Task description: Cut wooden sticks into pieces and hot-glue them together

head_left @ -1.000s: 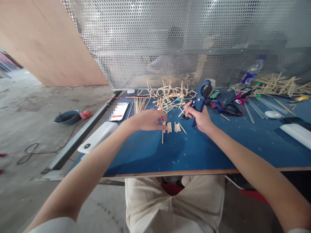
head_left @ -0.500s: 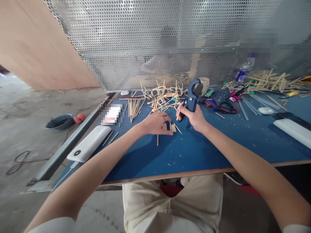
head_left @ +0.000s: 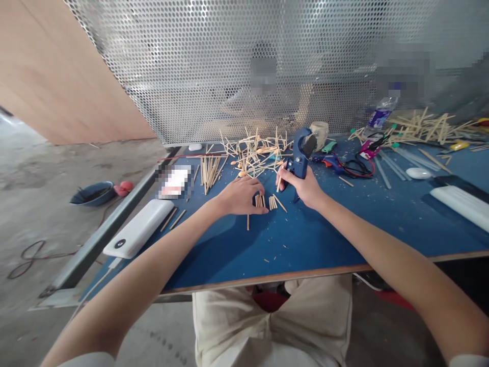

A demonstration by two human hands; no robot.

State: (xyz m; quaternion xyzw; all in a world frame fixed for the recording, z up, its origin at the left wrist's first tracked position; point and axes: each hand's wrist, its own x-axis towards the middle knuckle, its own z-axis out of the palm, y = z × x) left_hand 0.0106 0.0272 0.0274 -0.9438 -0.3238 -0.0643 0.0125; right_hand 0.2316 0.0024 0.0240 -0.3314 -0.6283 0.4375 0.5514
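My left hand (head_left: 240,196) is curled low over the table, thumb and fingers bracketing the ends of several short wooden sticks (head_left: 260,201) in a row. Just right of it lies a second small row of short sticks (head_left: 272,202), with a slanted stick (head_left: 280,203) beside them. In my right hand (head_left: 307,188) is a blue pipe cutter (head_left: 300,155), jaw pointing up and away from me. Between those fingers a piece of wooden stick (head_left: 279,182) also shows. A longer stick (head_left: 248,222) lies below my left hand.
Behind my hands is a messy pile of sticks (head_left: 260,150), some with orange tips. A perforated metal screen (head_left: 183,76) closes the back. A white power bank (head_left: 139,229) lies left; a glue gun (head_left: 334,163), bottle (head_left: 382,114) and more sticks (head_left: 431,127) are right.
My left hand has drawn back slightly to the left, bringing a short stick toward the left row and uncovering the right row. The pipe cutter stays nearly in place.
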